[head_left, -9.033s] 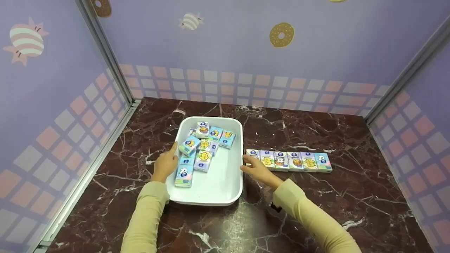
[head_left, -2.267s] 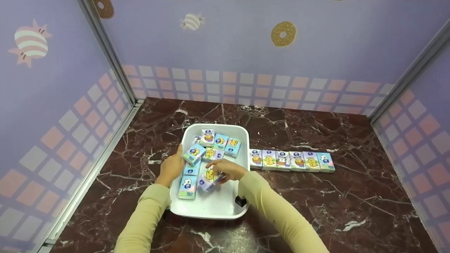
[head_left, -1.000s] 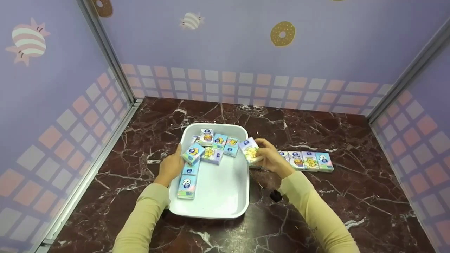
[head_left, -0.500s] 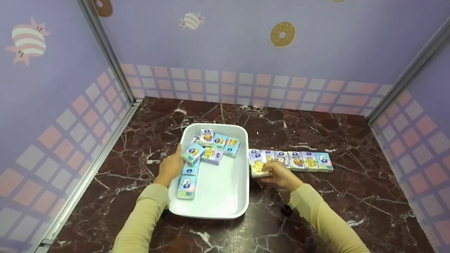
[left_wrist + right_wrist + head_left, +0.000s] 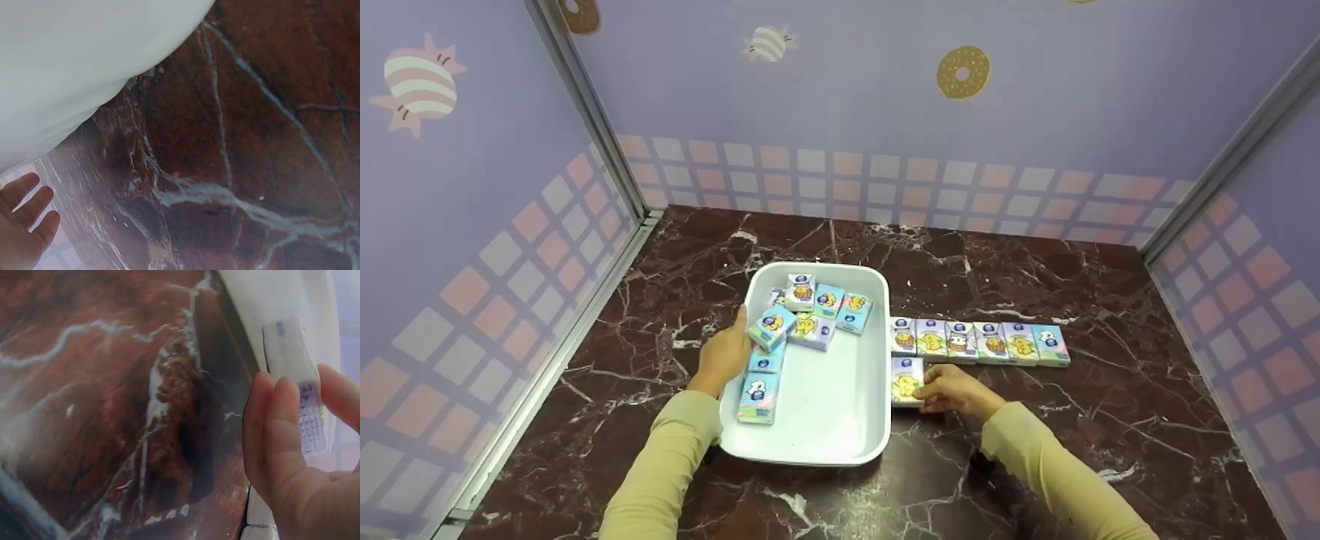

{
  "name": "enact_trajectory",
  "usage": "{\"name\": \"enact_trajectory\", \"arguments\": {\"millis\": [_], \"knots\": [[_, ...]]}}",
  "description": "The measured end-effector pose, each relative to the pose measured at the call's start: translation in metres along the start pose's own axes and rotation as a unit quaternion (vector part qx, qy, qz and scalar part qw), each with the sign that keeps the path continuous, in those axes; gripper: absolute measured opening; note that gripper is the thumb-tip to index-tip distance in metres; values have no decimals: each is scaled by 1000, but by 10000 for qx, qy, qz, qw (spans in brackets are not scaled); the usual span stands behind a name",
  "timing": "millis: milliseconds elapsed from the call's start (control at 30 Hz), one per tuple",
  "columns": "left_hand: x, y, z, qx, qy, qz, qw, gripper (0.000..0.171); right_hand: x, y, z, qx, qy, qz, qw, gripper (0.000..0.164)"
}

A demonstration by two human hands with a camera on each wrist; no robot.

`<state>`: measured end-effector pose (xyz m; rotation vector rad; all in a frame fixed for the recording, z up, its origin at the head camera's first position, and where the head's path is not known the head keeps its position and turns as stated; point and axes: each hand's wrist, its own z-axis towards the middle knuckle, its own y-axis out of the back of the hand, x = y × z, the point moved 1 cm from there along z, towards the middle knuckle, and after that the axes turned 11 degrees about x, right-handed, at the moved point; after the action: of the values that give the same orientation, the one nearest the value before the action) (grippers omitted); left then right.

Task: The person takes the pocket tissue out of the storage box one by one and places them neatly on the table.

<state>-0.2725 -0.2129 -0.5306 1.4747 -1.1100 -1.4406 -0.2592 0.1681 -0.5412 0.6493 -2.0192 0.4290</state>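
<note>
In the head view a white tray [image 5: 817,459] holds several small cartoon-printed tissue packs, mostly toward its far and left sides. My left hand [image 5: 725,354] rests at the tray's left rim; in the left wrist view its fingers [image 5: 35,209] are extended and spread beside the tray's underside. Just outside the right rim, my right hand [image 5: 958,391] pinches a lilac tissue pack [image 5: 907,379] with a yellow character on it. The right wrist view shows this pack [image 5: 310,419] between thumb and fingers, close beside the white tray wall. It lies nearer me than the left end of a row of packs [image 5: 991,341].
The row of several packs runs side by side from the tray's right rim toward the right. Everything stands on a dark red marbled table [image 5: 1110,435]. Purple patterned walls [image 5: 855,90] enclose the back and both sides.
My right hand has lifted the lilac pack from the tray, carried it right over the rim and lowered it toward me below the row. The tray sits slightly nearer than at first; my left hand stays there.
</note>
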Motion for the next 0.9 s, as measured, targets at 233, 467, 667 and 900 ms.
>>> {"name": "enact_trajectory", "arguments": {"millis": [233, 467, 667, 900], "knots": [[-2, 1, -1, -25, 16, -9, 10000, 50, -5, -8, 5, -302, 209, -197, 9991, 39], [-3, 3, -2, 13, 75, -28, 10000, 50, -6, -14, 15, -608, -6, -5, 9982, 32], [-4, 3, -2, -57, 68, -68, 9999, 50, -4, -15, 18, -793, 137, -90, 9967, 28], [-4, 4, -3, -67, -2, -57, 10000, 50, -6, -13, 22, -948, 187, -214, 9951, 27]]}}
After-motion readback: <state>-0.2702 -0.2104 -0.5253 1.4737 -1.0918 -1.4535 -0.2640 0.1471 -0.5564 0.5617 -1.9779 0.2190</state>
